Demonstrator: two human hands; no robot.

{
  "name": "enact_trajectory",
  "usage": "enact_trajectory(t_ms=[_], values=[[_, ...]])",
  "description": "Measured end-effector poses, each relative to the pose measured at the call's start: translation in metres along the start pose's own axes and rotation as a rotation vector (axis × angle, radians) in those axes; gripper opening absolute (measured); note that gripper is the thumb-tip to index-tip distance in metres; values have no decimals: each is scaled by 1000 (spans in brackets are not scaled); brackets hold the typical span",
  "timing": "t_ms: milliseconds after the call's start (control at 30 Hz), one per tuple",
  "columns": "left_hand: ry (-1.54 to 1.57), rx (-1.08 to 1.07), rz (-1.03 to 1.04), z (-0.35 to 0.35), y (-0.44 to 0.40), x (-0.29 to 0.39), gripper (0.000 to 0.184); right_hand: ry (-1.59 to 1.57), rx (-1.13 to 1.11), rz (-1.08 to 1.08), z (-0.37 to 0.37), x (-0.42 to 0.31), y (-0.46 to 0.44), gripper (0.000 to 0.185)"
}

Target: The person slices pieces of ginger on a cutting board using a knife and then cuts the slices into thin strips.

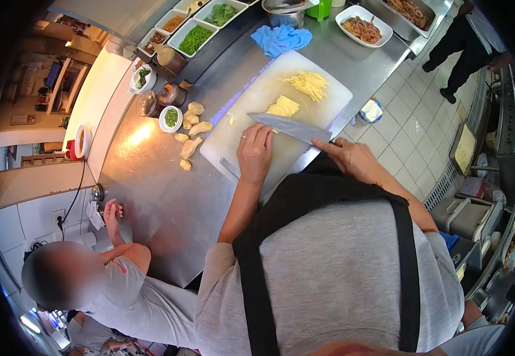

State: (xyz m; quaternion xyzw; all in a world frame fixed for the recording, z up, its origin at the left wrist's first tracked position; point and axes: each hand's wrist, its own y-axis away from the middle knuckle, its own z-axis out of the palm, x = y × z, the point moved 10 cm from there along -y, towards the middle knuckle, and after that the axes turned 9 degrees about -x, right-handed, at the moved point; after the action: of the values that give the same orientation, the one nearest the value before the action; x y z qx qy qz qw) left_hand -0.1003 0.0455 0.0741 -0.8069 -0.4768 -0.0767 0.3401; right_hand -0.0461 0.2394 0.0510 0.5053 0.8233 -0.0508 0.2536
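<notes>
My right hand [352, 159] is closed round the handle of a kitchen knife [293, 127], whose blade lies across the white cutting board [227, 145] and points left. Beside the blade tip, my left hand [255, 152] rests on the board with its fingers curled down. What sits under those fingertips is mostly hidden; a small yellow bit shows at the blade. Just beyond the knife is a stack of thin yellow ginger slices [283, 107]. Farther up the board lies a pile of ginger shreds [306, 86].
Peeled ginger pieces [190, 147] lie left of the board, near a cup of chopped greens [171, 118] and jars. A blue cloth [281, 40] and a dish of brown strips [362, 29] stand behind. A co-worker's hand [112, 216] is at the left; another person stands at upper right.
</notes>
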Motion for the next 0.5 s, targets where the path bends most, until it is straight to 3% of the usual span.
enact_trajectory(t_ms=[100,200,300,400,500], values=[[-8,-14,4,0,2,1,14,-2,43,46,-15,-2,5,60],[-3,-26,-15,2,8,-2,13,-70,-101,32,7,1,1,58],[-2,-18,-26,1,7,-3,13,-143,-106,0,-5,3,-4,52],[24,-59,-86,-4,2,-3,13,-385,101,-79,-26,8,-2,51],[42,-52,-120,-12,-7,-2,16,-569,-32,186,-40,25,1,48]])
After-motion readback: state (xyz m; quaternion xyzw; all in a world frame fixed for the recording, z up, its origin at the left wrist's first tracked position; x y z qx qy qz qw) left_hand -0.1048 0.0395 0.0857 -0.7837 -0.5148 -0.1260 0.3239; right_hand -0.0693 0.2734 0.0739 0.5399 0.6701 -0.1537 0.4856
